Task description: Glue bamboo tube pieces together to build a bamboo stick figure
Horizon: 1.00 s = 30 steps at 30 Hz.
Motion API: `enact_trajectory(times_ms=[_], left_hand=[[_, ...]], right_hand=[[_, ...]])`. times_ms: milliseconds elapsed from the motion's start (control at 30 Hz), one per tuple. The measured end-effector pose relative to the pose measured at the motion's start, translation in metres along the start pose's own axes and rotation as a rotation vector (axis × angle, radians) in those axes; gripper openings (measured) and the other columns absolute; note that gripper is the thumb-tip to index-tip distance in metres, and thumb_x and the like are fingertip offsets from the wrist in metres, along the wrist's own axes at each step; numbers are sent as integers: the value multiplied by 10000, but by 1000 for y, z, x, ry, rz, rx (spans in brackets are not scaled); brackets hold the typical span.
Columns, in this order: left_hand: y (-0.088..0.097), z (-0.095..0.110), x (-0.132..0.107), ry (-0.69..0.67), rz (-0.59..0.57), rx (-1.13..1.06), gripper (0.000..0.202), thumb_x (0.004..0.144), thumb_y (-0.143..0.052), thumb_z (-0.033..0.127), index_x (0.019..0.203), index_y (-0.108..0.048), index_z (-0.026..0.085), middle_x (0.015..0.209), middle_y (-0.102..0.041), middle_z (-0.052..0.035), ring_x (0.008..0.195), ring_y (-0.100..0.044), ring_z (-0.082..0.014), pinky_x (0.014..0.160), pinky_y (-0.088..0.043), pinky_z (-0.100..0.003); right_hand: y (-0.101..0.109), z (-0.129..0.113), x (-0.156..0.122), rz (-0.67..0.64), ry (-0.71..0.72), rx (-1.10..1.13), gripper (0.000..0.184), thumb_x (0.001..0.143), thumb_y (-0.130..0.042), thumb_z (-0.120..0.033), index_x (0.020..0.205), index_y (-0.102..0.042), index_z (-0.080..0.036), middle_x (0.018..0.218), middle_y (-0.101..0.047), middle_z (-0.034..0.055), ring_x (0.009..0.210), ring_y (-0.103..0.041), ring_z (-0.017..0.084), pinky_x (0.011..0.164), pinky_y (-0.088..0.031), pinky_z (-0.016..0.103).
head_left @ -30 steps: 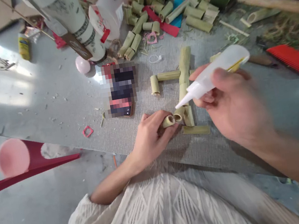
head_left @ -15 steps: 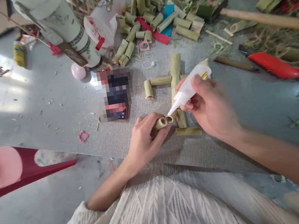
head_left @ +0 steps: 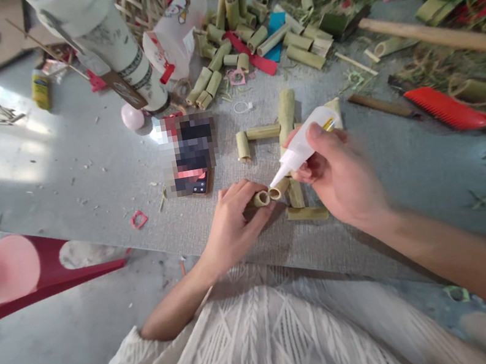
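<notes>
My left hand pinches a short hollow bamboo piece against the end of a bamboo frame that lies on the grey mat. My right hand grips a white glue bottle with a yellow label. The bottle's nozzle points down-left and its tip touches the joint between the short piece and the frame. A loose bamboo stick lies just below the frame's near end.
A phone lies left of the frame. Behind it stand a white cylinder and a plastic jug. Several cut bamboo pieces are heaped at the back. A red comb-like tool lies at the right. A red stand with a pink ball sits at the near left.
My right hand has brought the glue bottle down and left until its nozzle tip met the joint. My left hand has kept hold of the short bamboo piece.
</notes>
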<state>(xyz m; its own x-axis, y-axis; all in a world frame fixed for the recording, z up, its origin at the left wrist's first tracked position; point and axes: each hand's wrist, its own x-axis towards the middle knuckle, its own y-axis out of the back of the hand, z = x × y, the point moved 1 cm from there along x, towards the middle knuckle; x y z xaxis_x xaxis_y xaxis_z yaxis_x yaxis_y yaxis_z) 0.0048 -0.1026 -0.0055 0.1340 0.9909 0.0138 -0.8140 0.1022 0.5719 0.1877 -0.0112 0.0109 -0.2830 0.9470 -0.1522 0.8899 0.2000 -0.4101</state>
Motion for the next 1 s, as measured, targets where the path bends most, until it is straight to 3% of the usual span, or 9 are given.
enact_trajectory(times_ms=[133, 300, 500, 800, 1000], left_hand=[[0, -2, -1, 10, 103, 86, 63, 1089, -761, 243, 1151, -765, 256, 1194, -664, -53, 1150, -617, -255, 1002, -444, -436], [1, -8, -2, -52, 133, 36, 201, 1070, -806, 213, 1268, -796, 247, 1127, -593, -43, 974, -598, -170, 851, -527, -308], [1, -5, 2, -75, 132, -38, 146, 1046, -845, 208, 1177, -784, 222, 1104, -670, -17, 828, -600, -108, 759, -540, -239], [-5, -1, 8, -101, 171, -1, 162, 1047, -861, 295, 1180, -777, 252, 1139, -703, -40, 942, -686, -159, 827, -589, -298], [-2, -2, 9, -59, 155, 13, 255, 999, -896, 274, 1220, -772, 248, 1188, -710, -37, 889, -684, -137, 826, -597, -294]], right_hand=[[1, -1, 0, -9, 7, -27, 450, 890, -939, -666, 830, -781, -249, 733, -584, 14, 605, -436, 114, 515, -329, 327], [0, -2, -2, -11, 10, -33, 467, 906, -912, -690, 836, -771, -251, 733, -581, 11, 607, -431, 120, 530, -324, 336], [-3, -5, -3, -20, -21, 34, 419, 880, -944, -652, 853, -817, -253, 699, -566, 1, 597, -420, 117, 538, -296, 328], [-4, 0, -3, -2, -54, 22, 457, 882, -916, -707, 841, -756, -281, 696, -537, -6, 585, -396, 135, 519, -287, 339], [-2, 2, -3, 1, -39, 25, 502, 891, -884, -769, 884, -762, -282, 718, -543, -6, 604, -413, 138, 527, -309, 335]])
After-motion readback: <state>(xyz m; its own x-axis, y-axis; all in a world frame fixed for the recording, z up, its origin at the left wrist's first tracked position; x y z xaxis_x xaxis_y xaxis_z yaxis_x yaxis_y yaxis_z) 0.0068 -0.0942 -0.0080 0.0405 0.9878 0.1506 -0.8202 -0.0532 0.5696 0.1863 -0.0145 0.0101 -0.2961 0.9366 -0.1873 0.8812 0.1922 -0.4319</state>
